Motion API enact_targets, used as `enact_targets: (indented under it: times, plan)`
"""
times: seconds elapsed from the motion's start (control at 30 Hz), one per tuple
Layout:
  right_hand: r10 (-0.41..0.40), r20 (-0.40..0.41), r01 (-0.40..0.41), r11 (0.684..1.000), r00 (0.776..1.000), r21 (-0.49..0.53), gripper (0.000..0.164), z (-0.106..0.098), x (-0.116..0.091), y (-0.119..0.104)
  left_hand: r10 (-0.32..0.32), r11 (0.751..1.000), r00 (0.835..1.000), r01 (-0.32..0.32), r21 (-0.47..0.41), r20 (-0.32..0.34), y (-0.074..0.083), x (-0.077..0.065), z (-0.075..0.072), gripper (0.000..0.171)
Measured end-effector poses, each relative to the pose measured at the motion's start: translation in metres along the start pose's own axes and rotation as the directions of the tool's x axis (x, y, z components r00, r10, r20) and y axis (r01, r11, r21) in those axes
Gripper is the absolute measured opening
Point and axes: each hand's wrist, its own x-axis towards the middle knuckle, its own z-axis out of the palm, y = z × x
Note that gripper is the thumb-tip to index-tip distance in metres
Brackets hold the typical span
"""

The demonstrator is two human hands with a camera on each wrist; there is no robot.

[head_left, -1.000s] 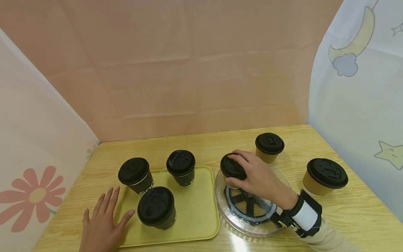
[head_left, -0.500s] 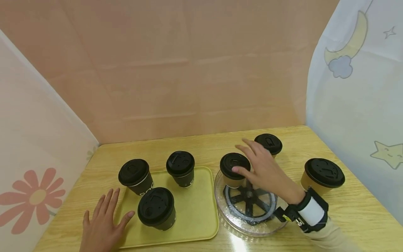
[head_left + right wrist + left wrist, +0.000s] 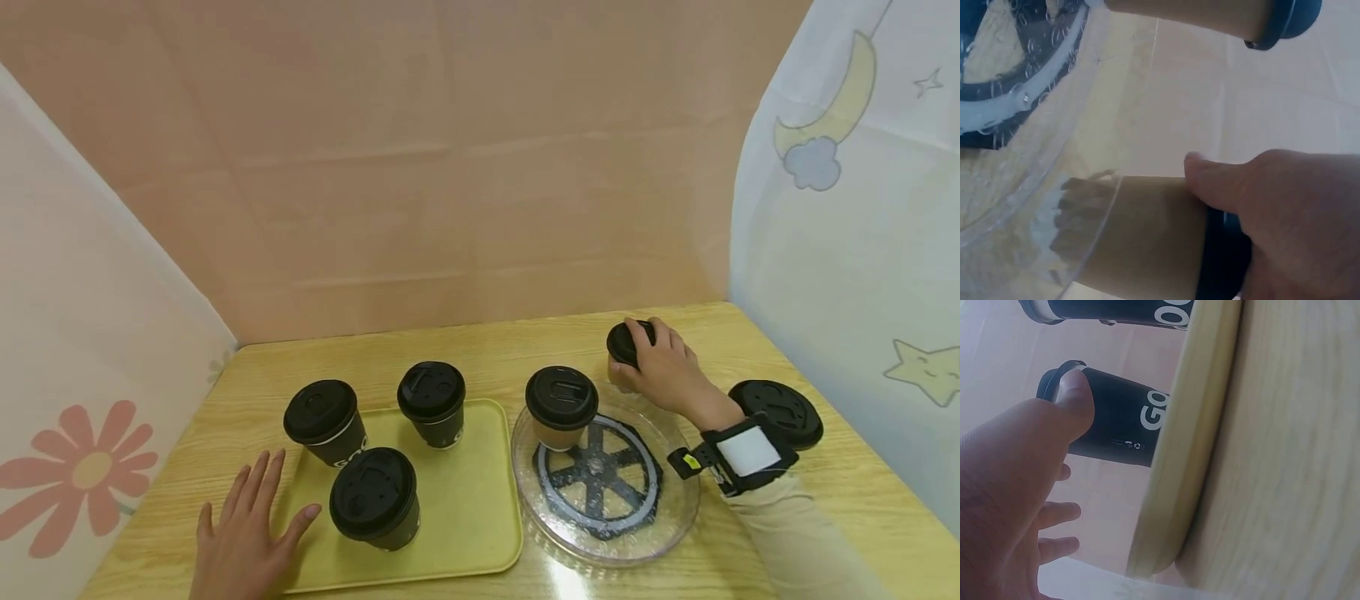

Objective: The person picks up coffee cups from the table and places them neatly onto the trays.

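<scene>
Fingers [image 3: 663,337] of the right hand [image 3: 669,373] held a tan cup [image 3: 1154,231] by its black lid [image 3: 621,343] — behind the clear plate [image 3: 678,500] on the counter [image 3: 517,343]. Another cup [image 3: 561,408] stood on the plate. The left hand [image 3: 242,533] was wide by the tray [image 3: 465,521] — near three black cups [image 3: 372,493].

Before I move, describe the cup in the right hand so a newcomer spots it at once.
On the wooden table, find the clear round dish to the right of the yellow tray. Just beyond the dish's far edge, toward the right, stands a light-brown cup with a black lid. It is the only cup with the right hand gripping it.
</scene>
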Motion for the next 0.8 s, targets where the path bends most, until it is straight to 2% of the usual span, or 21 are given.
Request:
enact_targets:
  times: [0.1, 0.2, 0.27, 0.37, 0.43, 0.5, 0.6, 0.67, 0.8]
  plan:
    - [-0.031, -0.051, 0.029, 0.999, 0.998, -0.03, 0.074, 0.0, -0.002, 0.001, 0.002, 1.0, 1.0, -0.002, -0.003, -0.008, 0.001, -0.001, 0.0, 0.089]
    - [-0.068, -0.194, 0.06, 0.997, 0.979, -0.049, 0.074, -0.003, -0.009, 0.001, 0.01, 1.0, 1.0, -0.01, -0.009, -0.013, 0.001, -0.001, 0.0, 0.088]
    - [-0.097, -0.323, 0.082, 0.995, 0.941, -0.06, 0.075, -0.008, -0.016, 0.0, 0.015, 1.0, 1.0, -0.015, -0.014, -0.01, 0.002, -0.001, -0.001, 0.087]
    - [-0.158, -0.5, 0.135, 0.987, 0.851, -0.082, 0.075, -0.016, -0.03, -0.007, 0.01, 1.0, 1.0, -0.01, -0.012, -0.001, 0.001, -0.001, -0.001, 0.088]
    - [-0.203, -0.567, 0.175, 0.979, 0.799, -0.105, 0.074, -0.023, -0.042, -0.013, 0.004, 1.0, 1.0, -0.004, -0.011, 0.006, 0.0, -0.001, -0.002, 0.088]
    - [-0.244, -0.6, 0.214, 0.969, 0.761, -0.123, 0.076, -0.029, -0.056, -0.019, 0.0, 1.0, 1.0, 0.0, -0.011, 0.013, -0.001, 0.0, -0.002, 0.088]
    - [-0.306, -0.613, 0.281, 0.949, 0.729, -0.14, 0.08, -0.034, -0.078, -0.03, 0.0, 1.0, 1.0, 0.0, -0.016, 0.02, -0.001, 0.0, -0.003, 0.087]
    - [-0.347, -0.606, 0.328, 0.933, 0.716, -0.146, 0.081, -0.034, -0.09, -0.038, 0.0, 1.0, 1.0, 0.0, -0.019, 0.02, -0.001, 0.0, -0.004, 0.087]
    - [-0.414, -0.573, 0.416, 0.899, 0.707, -0.136, 0.077, -0.028, -0.111, -0.054, 0.0, 1.0, 1.0, 0.001, -0.022, 0.018, -0.002, 0.0, -0.005, 0.088]
